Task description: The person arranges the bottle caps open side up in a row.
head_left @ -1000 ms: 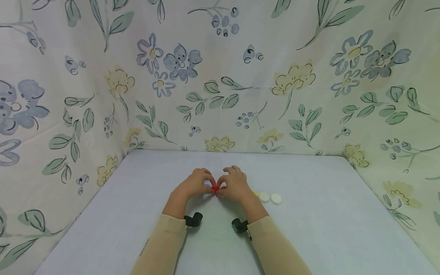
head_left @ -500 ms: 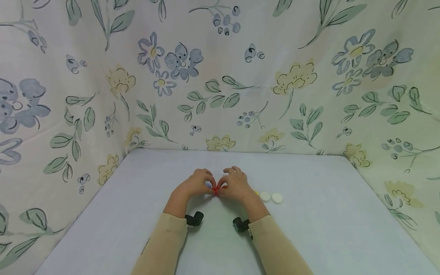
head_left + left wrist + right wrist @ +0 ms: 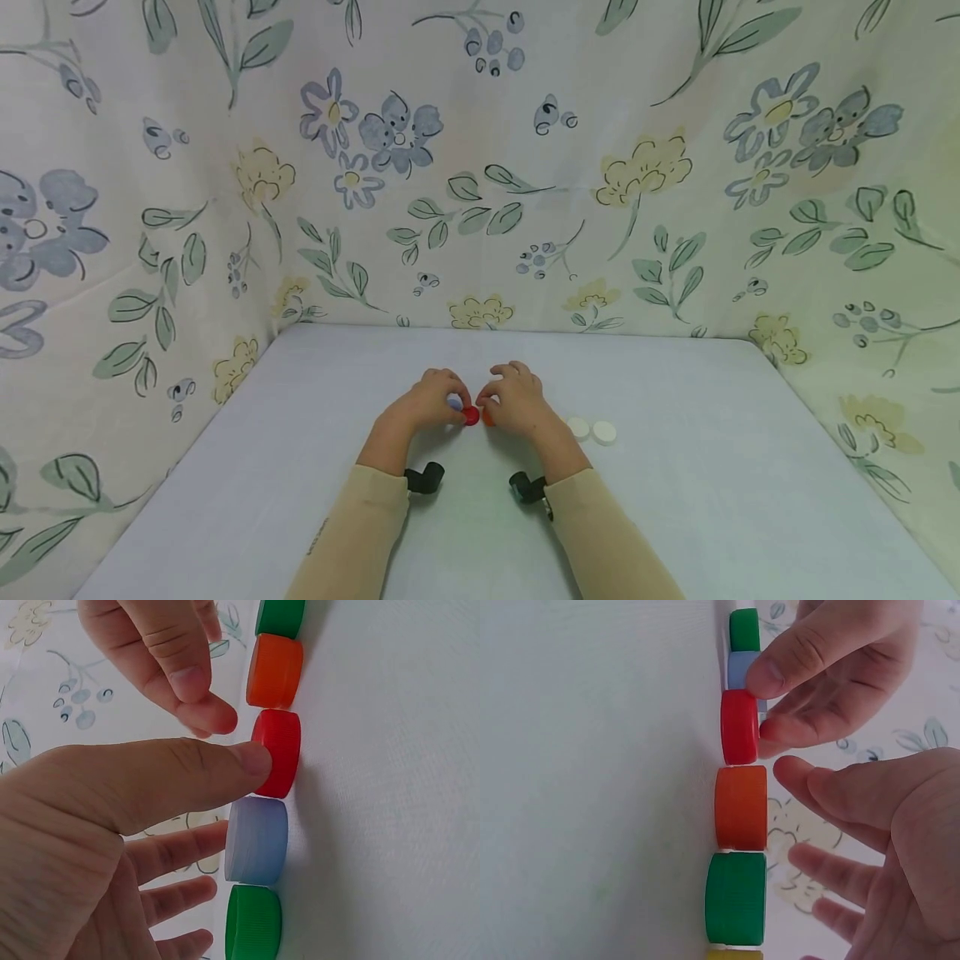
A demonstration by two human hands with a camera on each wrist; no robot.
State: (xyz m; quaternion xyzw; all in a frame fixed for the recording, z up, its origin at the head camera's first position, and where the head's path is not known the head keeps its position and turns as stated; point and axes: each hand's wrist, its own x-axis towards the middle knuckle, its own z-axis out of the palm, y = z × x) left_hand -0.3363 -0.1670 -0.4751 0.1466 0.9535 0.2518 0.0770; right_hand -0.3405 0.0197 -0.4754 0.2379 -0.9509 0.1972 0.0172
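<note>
A red bottle cap [image 3: 472,416] lies flat on the table within a row of caps. My left hand [image 3: 429,400] has its thumb on the cap's side, and its index finger curves against the cap, seen in the right wrist view. Left of the red cap sits a pale blue cap [image 3: 257,840], then a green cap [image 3: 255,922]. On the other side is an orange cap [image 3: 741,808], a small gap away from the red one. Over the orange cap hovers my right hand [image 3: 519,402], its thumb and index finger near each other with nothing between them.
Beyond the orange cap, the right wrist view has another green cap [image 3: 736,898] and a yellow cap [image 3: 735,955]. Two white caps [image 3: 603,432] lie right of my right wrist. A floral cloth [image 3: 480,167] hangs behind the white table [image 3: 712,467].
My right hand has let go of the red cap and shifted slightly right. The red cap, pinched by both hands before, now lies flat under my left hand. My right wrist now hides the yellow cap.
</note>
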